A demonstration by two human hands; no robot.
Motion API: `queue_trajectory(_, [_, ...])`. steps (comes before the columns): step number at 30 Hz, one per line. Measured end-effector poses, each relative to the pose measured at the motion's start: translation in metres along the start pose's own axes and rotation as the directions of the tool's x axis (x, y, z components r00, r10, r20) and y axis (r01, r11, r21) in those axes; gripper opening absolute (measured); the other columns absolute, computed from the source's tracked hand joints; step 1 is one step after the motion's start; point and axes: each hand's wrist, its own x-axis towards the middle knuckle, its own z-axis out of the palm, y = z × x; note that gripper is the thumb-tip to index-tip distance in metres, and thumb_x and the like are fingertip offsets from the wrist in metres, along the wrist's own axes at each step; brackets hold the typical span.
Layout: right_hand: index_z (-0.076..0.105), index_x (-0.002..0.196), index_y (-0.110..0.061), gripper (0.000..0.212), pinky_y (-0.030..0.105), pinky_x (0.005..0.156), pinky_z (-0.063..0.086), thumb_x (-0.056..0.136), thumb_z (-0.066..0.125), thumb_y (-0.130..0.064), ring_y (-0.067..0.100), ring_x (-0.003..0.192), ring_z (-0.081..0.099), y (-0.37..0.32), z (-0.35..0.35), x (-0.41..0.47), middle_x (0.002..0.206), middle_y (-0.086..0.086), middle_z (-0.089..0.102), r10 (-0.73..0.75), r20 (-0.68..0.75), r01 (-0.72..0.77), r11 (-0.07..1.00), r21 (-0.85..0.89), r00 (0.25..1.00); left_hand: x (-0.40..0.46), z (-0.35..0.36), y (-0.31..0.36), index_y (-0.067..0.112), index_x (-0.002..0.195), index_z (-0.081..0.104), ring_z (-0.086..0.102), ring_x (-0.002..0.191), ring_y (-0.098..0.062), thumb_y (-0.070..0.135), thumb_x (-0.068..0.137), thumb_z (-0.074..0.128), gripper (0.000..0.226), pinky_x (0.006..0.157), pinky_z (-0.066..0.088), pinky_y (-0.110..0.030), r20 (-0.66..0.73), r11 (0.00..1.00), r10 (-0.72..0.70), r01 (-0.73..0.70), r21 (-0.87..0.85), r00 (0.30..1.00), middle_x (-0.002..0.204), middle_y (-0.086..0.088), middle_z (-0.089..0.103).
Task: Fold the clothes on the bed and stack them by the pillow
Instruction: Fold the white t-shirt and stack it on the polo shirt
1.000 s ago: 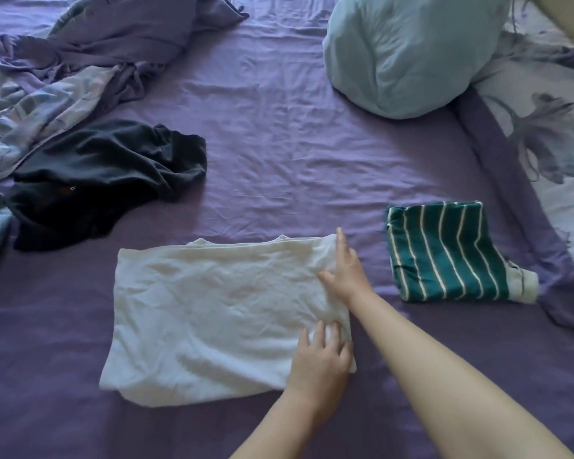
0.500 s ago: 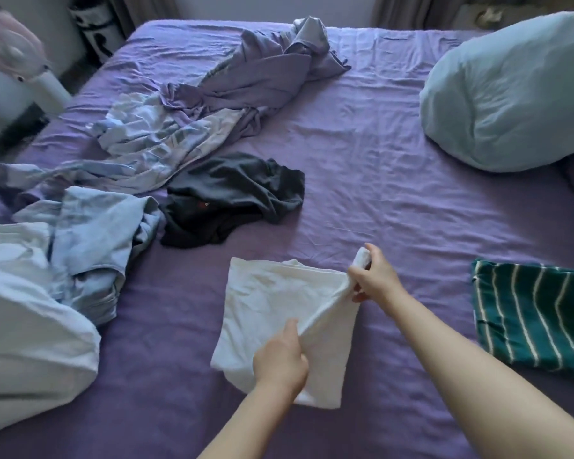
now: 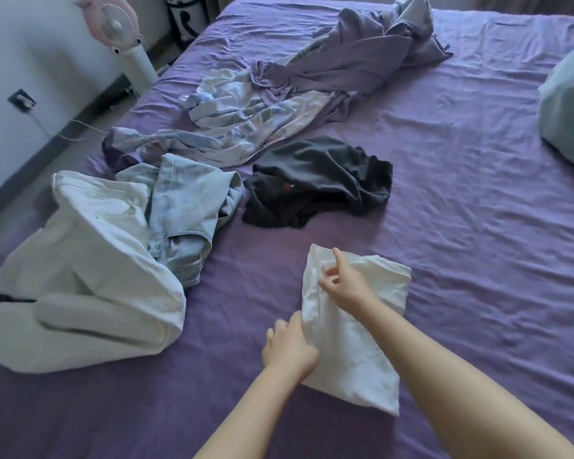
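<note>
The left hand (image 3: 290,351) rests at the near-left edge of the white garment (image 3: 352,329), its fingers curled against the cloth, though whether that grip pinches the fabric or only presses it cannot be told from this angle. The right hand (image 3: 343,286) lies over the upper part of the same piece, thumb and forefinger loosely apart with no cloth plainly caught between them, the other fingers half bent. The white garment lies on the bed (image 3: 478,193) in the near middle, doubled over into a compact, slightly skewed rectangle; it looks like thin, soft cotton, creased and limp, with a rounded fold along its left side. By my judgement this piece is nearly folded and needs only a final smoothing before it goes over to the pillow (image 3: 567,107), the pale blue-green, puffy shape at the right edge, well apart from the hands. Much is left: a dark charcoal garment (image 3: 318,183) lies crumpled beyond the white one, soft and jersey-like; to its left, pale blue denim (image 3: 186,210) sits in a stiff, bunched heap, touching a bulky white piece (image 3: 90,276) of heavier, seamed cloth that sprawls toward the bed's left edge. Farther back, a long tangle of purple and pale patterned fabric (image 3: 295,94) stretches across the wrinkled purple sheet; it may be bedding rather than clothing. Off the bed at the far left stands a small pink fan (image 3: 113,24).
</note>
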Motion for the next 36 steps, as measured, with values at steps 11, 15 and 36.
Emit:
queue_trajectory(11, [0.007, 0.149, -0.034, 0.059, 0.041, 0.116, 0.008, 0.098, 0.032, -0.018, 0.023, 0.146, -0.001, 0.045, -0.007, 0.000, 0.158, -0.007, 0.007, -0.198, 0.122, 0.224, 0.658, -0.719, 0.973, 0.031, 0.014, 0.001, 0.025, 0.140, 0.020, 0.054, 0.109, -0.029, 0.032, 0.078, 0.061, 0.075, 0.087, 0.047, -0.035, 0.050, 0.977, 0.073, -0.062, -0.206, 0.996, 0.120, -0.006, 0.048])
queue_trajectory(15, [-0.005, 0.150, -0.030, 0.066, 0.040, 0.116, 0.004, 0.097, 0.034, -0.035, 0.023, 0.146, -0.011, 0.033, -0.016, 0.022, 0.159, 0.001, -0.010, -0.085, 0.100, 0.131, 0.660, -0.740, 0.991, 0.044, 0.010, -0.005, 0.012, 0.120, 0.037, 0.056, 0.109, -0.025, 0.035, 0.072, 0.070, 0.063, 0.086, 0.048, -0.032, 0.137, 0.961, -0.010, 0.047, -0.272, 0.991, 0.119, -0.003, 0.057])
queue_trajectory(36, [0.053, 0.076, -0.013, 0.029, 0.029, 0.060, 0.036, 0.068, 0.070, -0.036, 0.015, 0.073, 0.049, 0.033, -0.118, -0.021, 0.076, -0.005, 0.053, 0.099, -0.039, -0.106, 0.954, -0.279, 0.994, 0.045, -0.033, 0.026, 0.020, 0.104, 0.049, 0.060, 0.094, -0.015, 0.035, 0.060, 0.063, 0.049, 0.074, 0.047, -0.029, 0.360, 0.911, 0.272, -0.119, -0.394, 0.893, 0.103, 0.002, 0.059])
